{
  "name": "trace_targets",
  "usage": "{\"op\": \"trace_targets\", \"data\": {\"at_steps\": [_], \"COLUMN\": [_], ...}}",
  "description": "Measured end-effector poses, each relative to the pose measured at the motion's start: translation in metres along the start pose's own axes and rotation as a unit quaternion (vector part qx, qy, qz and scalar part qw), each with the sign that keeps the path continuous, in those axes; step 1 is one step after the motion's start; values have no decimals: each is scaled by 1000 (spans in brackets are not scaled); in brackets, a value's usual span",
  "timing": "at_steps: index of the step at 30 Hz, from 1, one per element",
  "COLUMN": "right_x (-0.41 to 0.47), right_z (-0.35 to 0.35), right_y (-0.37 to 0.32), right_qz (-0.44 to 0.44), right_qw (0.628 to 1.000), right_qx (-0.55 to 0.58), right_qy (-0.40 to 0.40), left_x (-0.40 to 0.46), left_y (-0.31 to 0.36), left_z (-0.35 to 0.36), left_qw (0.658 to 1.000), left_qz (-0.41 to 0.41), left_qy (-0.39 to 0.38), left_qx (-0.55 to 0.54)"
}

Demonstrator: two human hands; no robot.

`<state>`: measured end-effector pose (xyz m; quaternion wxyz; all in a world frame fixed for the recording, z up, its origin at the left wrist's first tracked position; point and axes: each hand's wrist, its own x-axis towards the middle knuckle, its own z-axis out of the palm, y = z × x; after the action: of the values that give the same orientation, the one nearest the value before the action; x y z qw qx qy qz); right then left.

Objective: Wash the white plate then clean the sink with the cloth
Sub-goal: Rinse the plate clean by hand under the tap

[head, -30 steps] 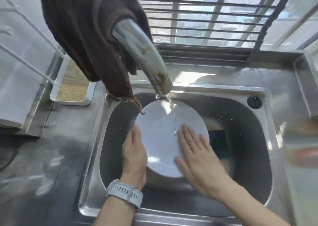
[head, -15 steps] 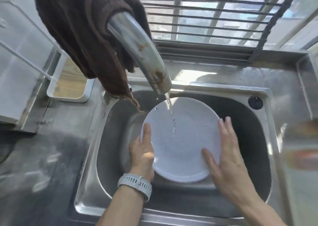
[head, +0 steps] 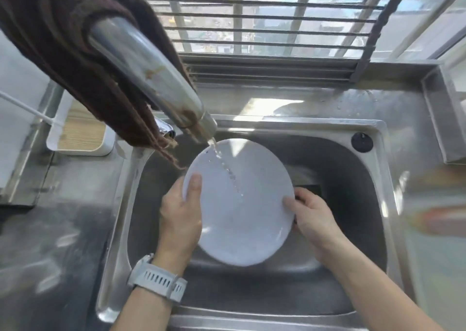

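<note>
The white plate is held tilted over the steel sink, under a thin stream of water from the metal faucet. My left hand grips the plate's left rim, thumb on its face. My right hand grips the right rim, thumb on the face and fingers behind. A dark brown cloth hangs draped over the faucet, its fringe dangling just above the plate's upper left edge.
A white tray with a wooden insert sits on the steel counter left of the sink. A black round plug sits in the sink's back right corner. A barred window runs behind. Something blurred and orange lies at right.
My right hand slid from flat on the plate's face to its right rim and closed on it. The left hand's thumb moved onto the face. The plate tilted up a little.
</note>
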<state>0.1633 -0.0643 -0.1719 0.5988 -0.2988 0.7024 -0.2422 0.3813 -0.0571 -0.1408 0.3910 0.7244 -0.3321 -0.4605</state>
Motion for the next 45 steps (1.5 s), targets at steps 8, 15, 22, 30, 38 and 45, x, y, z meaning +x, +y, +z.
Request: {"op": "trace_targets", "data": {"at_steps": [8,15,22,30,38,45], "right_x": [5,-48,-63,2,-25,4], "right_z": [18,-14,-44,2,46,82], "right_y": [-16,-48,-26,6,1,-8], "right_qz": [35,-188,-261,11,-151,-376], "right_qw": [986,950,957,998,840,747], "right_qx": [-161,-242,-95,63,-522,-523], "right_qy": [-39,59,84,13,-8,-164], "left_x": [10,8,6,-4,-7,-18], "left_y": [-36,-52,-22,-14,-38,-38], "left_z": [-36,3,31,-13,-23,-1], "left_qw": [982,989,1000,988,996,998], "left_qz": [-136,-143,21,54,-92,-61], "left_qy": [-7,-2,4,7,15,11], "left_qx": [130,39,14,142,7,4]}}
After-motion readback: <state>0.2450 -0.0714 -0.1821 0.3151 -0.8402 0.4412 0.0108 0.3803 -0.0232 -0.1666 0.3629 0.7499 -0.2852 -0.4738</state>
